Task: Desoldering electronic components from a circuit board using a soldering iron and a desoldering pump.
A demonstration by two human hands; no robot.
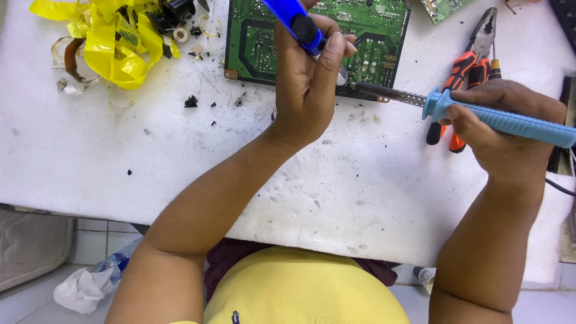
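— as both tools meet over the green printed circuit board point(318, 39) at the top centre of the frame, what is each hand doing?

— the left hand point(309, 90) is wrapped around a bright blue cylindrical tool with a black knob point(297, 21), fingers curled tight and pressed together about its barrel, thumb laid along the side. the tool's lower end is hidden behind the hand, so what it touches cannot be told. the right hand point(504, 129), at the right edge, closes on the light blue ribbed plastic handle of a soldering iron point(480, 114), fingers folded over the grip. its dark metal shaft runs leftward to the board's lower right edge.

— why hold them that way?

— it looks like a matter of bringing both tips to one spot: the iron comes in low and nearly level from the right, the blue tool steeply from above, so neither blocks the other. both forearms cross the white foam-like work surface point(180, 168), which probably steadies them.

— and around them?

— orange-and-black handled pliers point(471, 66) lie just beyond the right hand, partly under the iron, close enough to grab. a heap of crumpled yellow plastic tape point(111, 39) with small black parts sits at upper left, well apart from the board. black crumbs point(191, 102) speckle the surface between. a second green board's corner point(441, 7) shows at the top edge. below the table, lower left, a crushed plastic bottle point(117, 264) and white wadding lie on tiled floor.
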